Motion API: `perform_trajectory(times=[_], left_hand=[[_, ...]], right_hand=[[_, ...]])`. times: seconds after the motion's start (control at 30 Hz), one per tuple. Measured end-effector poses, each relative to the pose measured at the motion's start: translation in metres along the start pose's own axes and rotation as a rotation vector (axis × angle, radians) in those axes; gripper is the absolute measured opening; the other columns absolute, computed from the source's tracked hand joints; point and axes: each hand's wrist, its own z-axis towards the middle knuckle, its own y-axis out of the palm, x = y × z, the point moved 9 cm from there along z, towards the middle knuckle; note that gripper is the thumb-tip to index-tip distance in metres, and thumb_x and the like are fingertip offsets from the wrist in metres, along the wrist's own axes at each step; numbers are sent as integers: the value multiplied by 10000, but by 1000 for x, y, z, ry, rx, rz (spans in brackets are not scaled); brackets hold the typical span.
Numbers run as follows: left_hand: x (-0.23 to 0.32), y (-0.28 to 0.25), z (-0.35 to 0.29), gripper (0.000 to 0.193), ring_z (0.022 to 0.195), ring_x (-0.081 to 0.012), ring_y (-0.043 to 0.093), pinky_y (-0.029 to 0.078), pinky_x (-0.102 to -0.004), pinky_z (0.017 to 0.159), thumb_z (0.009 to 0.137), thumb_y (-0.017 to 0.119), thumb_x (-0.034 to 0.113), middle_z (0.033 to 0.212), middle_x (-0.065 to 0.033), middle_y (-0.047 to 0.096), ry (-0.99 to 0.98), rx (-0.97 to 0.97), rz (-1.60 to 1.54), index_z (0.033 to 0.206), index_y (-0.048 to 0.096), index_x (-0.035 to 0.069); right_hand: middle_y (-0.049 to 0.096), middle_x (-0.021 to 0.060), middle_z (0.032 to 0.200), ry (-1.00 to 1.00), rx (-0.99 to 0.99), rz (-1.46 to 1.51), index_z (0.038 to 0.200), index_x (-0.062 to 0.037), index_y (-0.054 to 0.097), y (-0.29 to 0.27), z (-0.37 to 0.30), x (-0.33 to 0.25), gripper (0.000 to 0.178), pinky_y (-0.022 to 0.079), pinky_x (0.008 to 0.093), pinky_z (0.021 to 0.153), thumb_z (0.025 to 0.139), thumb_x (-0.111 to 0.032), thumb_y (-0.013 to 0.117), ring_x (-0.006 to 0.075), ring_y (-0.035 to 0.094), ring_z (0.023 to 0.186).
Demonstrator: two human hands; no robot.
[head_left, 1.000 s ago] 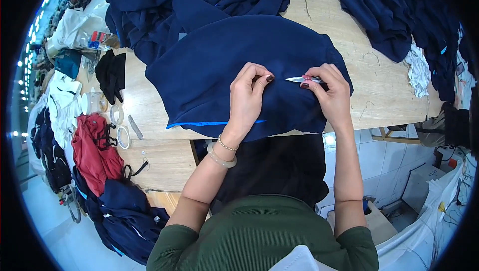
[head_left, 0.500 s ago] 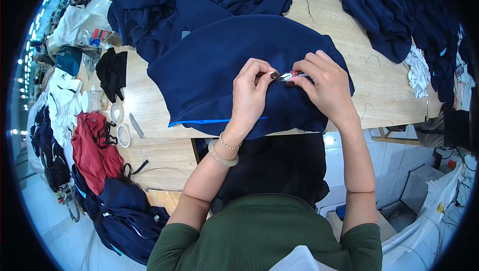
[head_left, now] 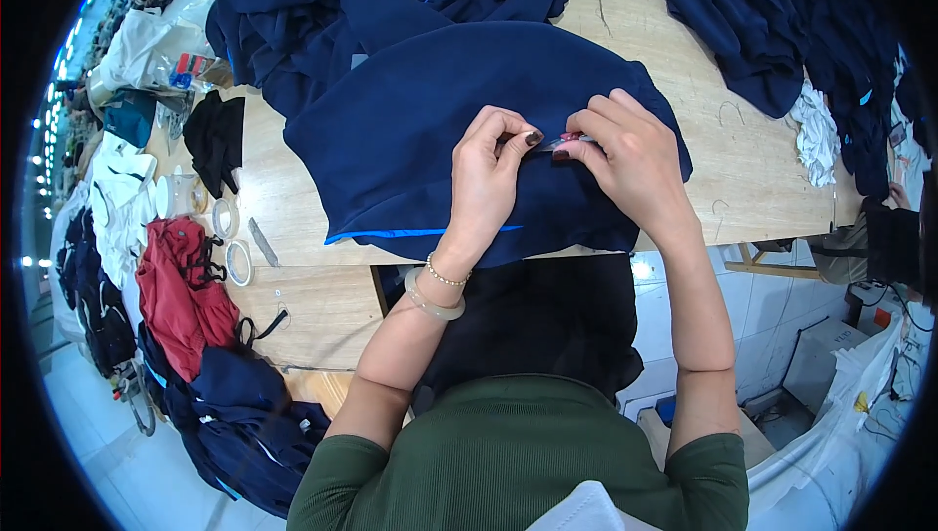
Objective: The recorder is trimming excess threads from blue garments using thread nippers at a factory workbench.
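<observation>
A navy blue garment point(head_left: 420, 130) with a bright blue edge strip lies spread over the front of the table. Above its middle, my left hand point(head_left: 484, 169) is closed in a pinch, thumb against fingertip; a bit of cloth or thread seems to be there, too small to make out. Close on its right, my right hand point(head_left: 633, 155) is closed around small thread snips point(head_left: 569, 137) with pinkish-red and metal parts, mostly hidden by the fingers. Their tips point toward my left fingertips.
More navy garments point(head_left: 283, 13) are heaped at the back left, others point(head_left: 723, 23) at the right beside crumpled white cloth point(head_left: 815, 135). Tape rolls point(head_left: 238, 262), a flat grey blade-like tool point(head_left: 263, 242) and a red garment point(head_left: 181, 287) sit left. A wooden stool point(head_left: 772, 267) stands right.
The snips' metal blades, plainly visible before, now show less between my hands. My fingertips are slightly farther apart. The whole view has shifted a little.
</observation>
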Motion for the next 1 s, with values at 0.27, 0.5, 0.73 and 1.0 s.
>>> perform_trajectory(times=[0.27,0.5,0.73,1.0], left_hand=[[9,-161,-15,337,827,-103,625,489,-237,728,1062,447,240,916,-34,682,51,423,135,932,681,35],[-42,-278,-79,397,804,-95,618,452,-239,680,1054,452,347,921,-44,686,-314,572,271,988,673,24],[-88,-264,-118,409,680,-44,544,424,-206,574,1030,513,369,847,-27,655,-526,490,217,1020,673,-7],[-88,-270,-119,435,610,-29,494,378,-188,542,1012,544,393,738,4,606,-596,435,312,973,676,-20]], right_hand=[[607,61,870,394,62,474,1037,-73,630,-17,-33,22,332,478,361,664,747,-143,777,260,577,753],[540,25,832,-125,-145,175,919,-97,662,84,-84,-32,313,388,339,724,635,23,714,216,528,848],[502,37,737,403,174,954,795,-30,583,28,-93,18,111,396,265,637,828,76,585,138,518,718],[558,74,767,160,66,359,921,-44,683,15,-83,-17,169,423,336,672,758,-17,715,244,557,750]])
